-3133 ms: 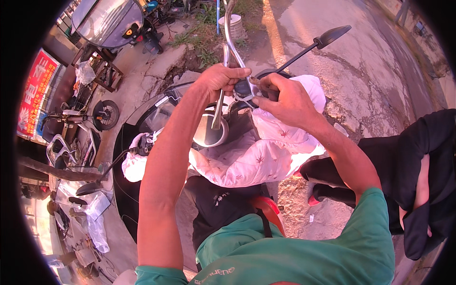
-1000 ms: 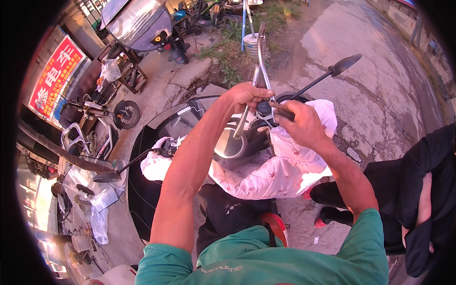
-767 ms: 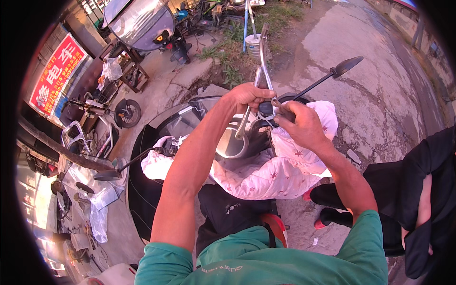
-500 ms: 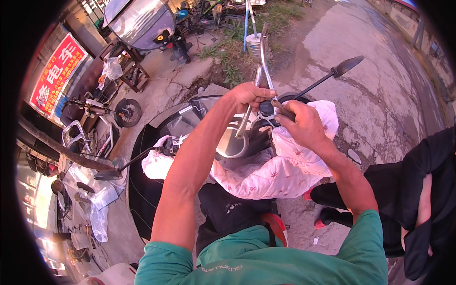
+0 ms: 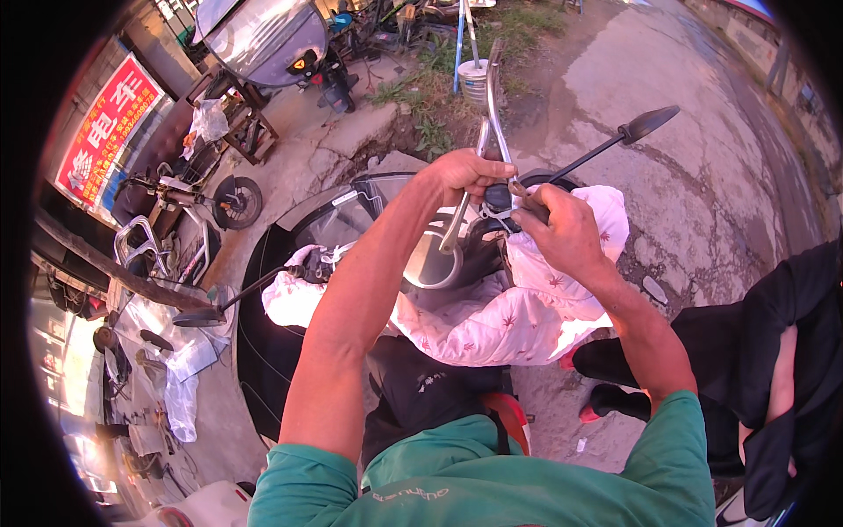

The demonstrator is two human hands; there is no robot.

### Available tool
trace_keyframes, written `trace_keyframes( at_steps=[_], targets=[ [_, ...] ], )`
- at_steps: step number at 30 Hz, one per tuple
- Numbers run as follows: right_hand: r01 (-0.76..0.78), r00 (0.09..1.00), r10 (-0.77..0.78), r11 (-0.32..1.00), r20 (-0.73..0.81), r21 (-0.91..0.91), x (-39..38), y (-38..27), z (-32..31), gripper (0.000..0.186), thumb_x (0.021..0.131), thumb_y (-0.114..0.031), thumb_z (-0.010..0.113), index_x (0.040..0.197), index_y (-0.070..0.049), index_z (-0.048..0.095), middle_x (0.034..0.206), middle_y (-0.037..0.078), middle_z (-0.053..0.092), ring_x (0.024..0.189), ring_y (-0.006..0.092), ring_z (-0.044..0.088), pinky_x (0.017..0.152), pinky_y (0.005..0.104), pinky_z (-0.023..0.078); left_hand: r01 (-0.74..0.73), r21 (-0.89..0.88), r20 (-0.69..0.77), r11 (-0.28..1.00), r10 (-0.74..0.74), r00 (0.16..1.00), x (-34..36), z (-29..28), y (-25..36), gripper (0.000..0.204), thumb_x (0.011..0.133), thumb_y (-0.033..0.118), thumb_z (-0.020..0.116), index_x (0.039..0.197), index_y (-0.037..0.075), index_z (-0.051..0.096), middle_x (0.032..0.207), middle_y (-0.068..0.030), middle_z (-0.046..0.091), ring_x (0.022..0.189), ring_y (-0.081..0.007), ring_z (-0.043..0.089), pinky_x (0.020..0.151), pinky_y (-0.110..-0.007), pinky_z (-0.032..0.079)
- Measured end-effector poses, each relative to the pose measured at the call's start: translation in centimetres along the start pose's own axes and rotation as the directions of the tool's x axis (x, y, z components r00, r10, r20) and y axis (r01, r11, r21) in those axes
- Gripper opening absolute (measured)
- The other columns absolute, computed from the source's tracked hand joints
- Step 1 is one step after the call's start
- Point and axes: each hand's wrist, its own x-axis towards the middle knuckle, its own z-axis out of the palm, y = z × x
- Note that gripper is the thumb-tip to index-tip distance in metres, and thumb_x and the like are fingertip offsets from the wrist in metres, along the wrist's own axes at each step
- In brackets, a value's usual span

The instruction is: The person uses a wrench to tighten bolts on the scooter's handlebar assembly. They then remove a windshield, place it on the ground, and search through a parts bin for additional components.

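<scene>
Clock directions taken from the centre of the view. Nearest, at six o'clock: one green shirt [image 5: 351,492]. Beyond, at half past four: one pink quilted cover [image 5: 492,327] with dark leaf motifs, beside one round pale-rimmed part [image 5: 430,283] close to centre, contents impossible to tell. At one o'clock: two bars, one straight metal bar [image 5: 455,227] and one bent metal bar [image 5: 494,110]. Left hand [image 5: 470,176], at one o'clock: fingers curled round the straight metal bar. Right hand [image 5: 562,224], between two and three: thumb and fingers pinching at the lower end of the bent metal bar, exact piece hidden. Mirrors, two: black mirror [image 5: 652,125] at two o'clock, second mirror [image 5: 200,317] at half past eight. At half past three: one bystander [image 5: 746,342] in black. At ten: one crumpled bag [image 5: 208,120], contents indistinct. Farther, at half past twelve: one white bucket [image 5: 475,88], with one pale pole [image 5: 472,35] inside and one blue pole [image 5: 459,44] just beside. Compared with the earliest frame: hands, bars and cover displaced toward four o'clock; both grips much alike.
</scene>
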Motion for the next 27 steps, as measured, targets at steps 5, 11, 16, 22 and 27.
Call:
trace_keyframes(
  at_steps=[5, 11, 16, 22, 27],
  targets=[
    [-0.080, 0.997, 0.079, 0.995, 0.023, 0.062, -0.1, -0.7, 0.1, 0.026, 0.079, -0.017, 0.078, 0.094, 0.000, 0.066, 0.079, 0.013, 0.066, 0.069, 0.0246, 0.064, 0.064, 0.0365, 0.049, -0.005, -0.003, -0.033, 1.000, 0.005, 0.999, 0.1, 0.0, -0.1, 0.020, 0.085, 0.028, 0.078, 0.083, 0.014, 0.065, 0.053, 0.0107, 0.037, 0.045, -0.0048, 0.034, 0.047, -0.025, 0.031],
    [-0.151, 0.979, 0.113, 0.961, 0.167, 0.233, 0.2, -0.6, -0.4, 0.018, 0.085, -0.007, 0.070, 0.097, 0.004, 0.065, 0.080, 0.011, 0.063, 0.066, 0.0176, 0.059, 0.063, 0.0333, 0.046, -0.030, -0.075, 0.002, 0.997, 0.030, 1.000, 0.9, -0.4, -0.7, 0.028, 0.080, 0.023, 0.082, 0.074, 0.013, 0.057, 0.050, 0.0073, 0.034, 0.041, -0.0082, 0.029, 0.044, -0.028, 0.025],
    [-0.168, 0.985, 0.163, 0.980, 0.054, 0.104, 0.0, -0.5, 0.4, 0.021, 0.083, -0.012, 0.075, 0.084, 0.003, 0.060, 0.067, 0.006, 0.059, 0.060, 0.0131, 0.054, 0.059, 0.0321, 0.044, -0.038, -0.046, -0.044, 0.998, 0.036, 0.998, 1.0, -0.3, -1.0, 0.028, 0.080, 0.023, 0.083, 0.073, 0.013, 0.057, 0.050, 0.0068, 0.036, 0.041, -0.0084, 0.032, 0.043, -0.027, 0.025],
    [-0.086, 0.996, 0.076, 0.974, 0.056, 0.209, -0.1, -0.3, 0.5, 0.017, 0.088, -0.010, 0.070, 0.098, 0.002, 0.065, 0.078, 0.004, 0.060, 0.065, 0.0113, 0.053, 0.062, 0.0294, 0.045, -0.032, -0.044, -0.004, 0.999, 0.032, 0.999, 0.5, -0.2, -0.5, 0.033, 0.080, 0.024, 0.082, 0.063, 0.015, 0.056, 0.051, 0.0062, 0.036, 0.043, -0.0091, 0.033, 0.045, -0.029, 0.029],
    [-0.201, 0.976, 0.172, 0.949, 0.135, 0.244, -0.1, 0.5, 0.5, 0.020, 0.092, -0.012, 0.068, 0.107, 0.002, 0.066, 0.087, 0.002, 0.065, 0.077, 0.0081, 0.057, 0.071, 0.0250, 0.046, -0.016, -0.073, 0.015, 0.997, 0.017, 1.000, 2.0, -0.5, -1.1, 0.030, 0.081, 0.022, 0.082, 0.066, 0.013, 0.058, 0.053, 0.0063, 0.037, 0.043, -0.0073, 0.030, 0.043, -0.027, 0.026]
  ],
)
